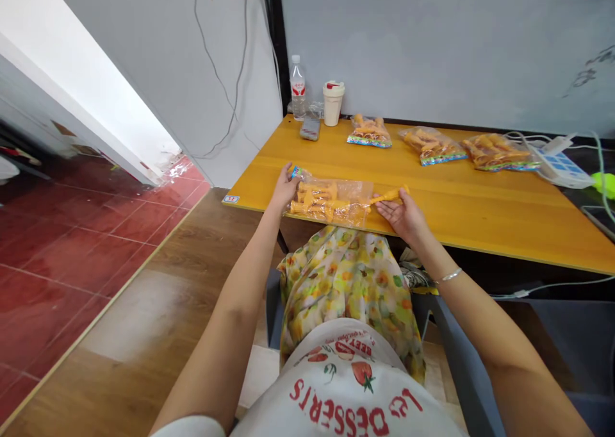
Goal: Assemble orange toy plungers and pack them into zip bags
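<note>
A clear plastic bag [361, 192] lies flat near the table's front edge, with several orange plastic pieces [317, 197] inside. At its left end, by a blue printed strip, my left hand [285, 188] is closed on the bag. My right hand [402, 214] grips a slim orange plastic piece [388, 197], shaped like a small pin. The piece's left tip reaches the bag's right end; whether it is inside or just touching, I cannot tell.
Three filled bags stand further back: one [369, 131], a second [432, 145] and a third [500, 151]. A water bottle [298, 91], a cup [333, 104] and a small grey box [310, 128] are at the back left. A power strip [562, 166] with cables lies right.
</note>
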Motion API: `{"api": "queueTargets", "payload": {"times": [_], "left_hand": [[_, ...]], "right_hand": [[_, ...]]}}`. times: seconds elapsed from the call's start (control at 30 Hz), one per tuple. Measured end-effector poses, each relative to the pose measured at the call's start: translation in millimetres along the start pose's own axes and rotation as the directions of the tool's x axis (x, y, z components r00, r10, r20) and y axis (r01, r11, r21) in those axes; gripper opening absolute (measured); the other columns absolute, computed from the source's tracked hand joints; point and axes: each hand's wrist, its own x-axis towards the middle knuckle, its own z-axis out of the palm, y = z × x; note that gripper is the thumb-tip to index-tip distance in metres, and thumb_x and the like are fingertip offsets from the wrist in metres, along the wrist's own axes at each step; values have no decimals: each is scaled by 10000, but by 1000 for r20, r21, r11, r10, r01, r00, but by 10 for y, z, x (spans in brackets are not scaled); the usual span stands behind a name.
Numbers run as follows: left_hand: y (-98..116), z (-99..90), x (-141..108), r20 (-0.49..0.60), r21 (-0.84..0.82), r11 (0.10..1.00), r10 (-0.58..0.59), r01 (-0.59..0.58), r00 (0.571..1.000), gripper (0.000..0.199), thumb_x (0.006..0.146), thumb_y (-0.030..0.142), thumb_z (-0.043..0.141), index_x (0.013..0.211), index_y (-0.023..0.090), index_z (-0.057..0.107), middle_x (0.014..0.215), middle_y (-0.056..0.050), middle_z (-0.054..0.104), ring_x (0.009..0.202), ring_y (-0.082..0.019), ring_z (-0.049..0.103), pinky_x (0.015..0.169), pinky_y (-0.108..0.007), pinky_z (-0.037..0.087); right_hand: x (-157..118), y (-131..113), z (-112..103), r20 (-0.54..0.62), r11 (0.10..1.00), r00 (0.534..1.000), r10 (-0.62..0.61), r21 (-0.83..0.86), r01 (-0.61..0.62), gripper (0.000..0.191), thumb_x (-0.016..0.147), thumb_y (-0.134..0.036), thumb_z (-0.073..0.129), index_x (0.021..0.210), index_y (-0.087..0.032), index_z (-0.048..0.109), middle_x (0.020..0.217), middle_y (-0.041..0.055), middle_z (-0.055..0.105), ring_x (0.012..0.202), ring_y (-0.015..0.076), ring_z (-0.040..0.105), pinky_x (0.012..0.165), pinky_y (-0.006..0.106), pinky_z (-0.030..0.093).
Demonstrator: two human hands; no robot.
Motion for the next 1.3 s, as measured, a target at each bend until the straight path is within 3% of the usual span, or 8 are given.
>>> {"api": "queueTargets", "payload": {"times": [0.37, 0.53, 0.67, 0.73, 0.9, 1.1, 1.2, 1.3], "left_hand": [[80, 15, -67, 15, 26, 1000, -9, 9, 1000, 608, 936, 143, 509, 1522, 191, 351, 1014, -43, 630, 492, -44, 434, 369, -159, 334], [51, 8, -41, 29, 27, 1000, 1, -2, 1000, 636, 937, 137, 525, 1542, 201, 340, 964, -35, 632, 467, -36, 391, 372, -152, 328], [53, 15, -46, 16, 34, 999, 8, -8, 1000, 632, 943, 150, 537, 1542, 250, 360, 1029, -47, 641, 475, -33, 393, 367, -146, 307], [54, 18, -47, 14, 34, 999, 9, -9, 1000, 631, 944, 157, 538, 1541, 261, 364, 1062, -54, 646, 476, -34, 398, 363, -148, 300], [32, 2, -38, 36, 26, 1000, -2, 1, 999, 621, 950, 190, 525, 1541, 271, 355, 1106, -59, 659, 451, -31, 389, 373, -165, 329], [-25, 9, 0, 41, 18, 1000, 14, -14, 999, 613, 943, 211, 528, 1533, 240, 361, 1209, -94, 658, 525, -50, 490, 460, -181, 437], [-21, -20, 51, 18, 28, 999, 24, -24, 1000, 574, 941, 208, 537, 1498, 220, 400, 1405, -135, 575, 851, -120, 666, 731, -241, 564], [69, -87, -4, -46, 184, 968, 180, -169, 983, 543, 955, 332, 578, 1465, 210, 436, 1532, -163, 455, 1317, -235, 550, 1080, -382, 478]], "right_hand": [[82, 365, 572, 70, 983, 997, -37, 181, 23, 249, 863, -81, 662, 810, -244, 481, 717, -32, 712, 828, 148, 769, 859, 275, 635], [180, 461, 674, 142, 999, 989, -33, 12, 31, 241, 763, -113, 773, 822, -229, 570, 803, -25, 730, 828, 123, 737, 896, 257, 596], [250, 437, 680, 367, 959, 929, -39, -248, 139, 220, 771, -308, 785, 937, -214, 676, 979, 25, 746, 906, 162, 706, 855, 289, 581], [307, 402, 663, 436, 865, 899, -46, -433, 254, 291, 794, -443, 754, 944, -205, 676, 953, 40, 730, 878, 191, 689, 797, 316, 574], [433, 288, 565, 543, 376, 825, -157, -740, 558, 455, 850, -634, 618, 716, -200, 577, 689, 35, 616, 735, 209, 609, 708, 335, 511], [450, 135, 246, 547, 391, 820, -170, -726, 566, 345, 897, -492, 595, 1008, -192, 724, 1078, 103, 750, 1033, 282, 678, 976, 436, 513], [530, 44, 39, 432, 324, 867, -248, -806, 495, 359, 888, -398, 610, 1107, -129, 707, 1112, 162, 729, 1004, 268, 683, 958, 435, 535], [651, 0, -97, 353, 190, 880, -318, -886, 424, 563, 849, -363, 661, 1320, -61, 601, 1183, 217, 670, 996, 273, 662, 954, 450, 534]]}}
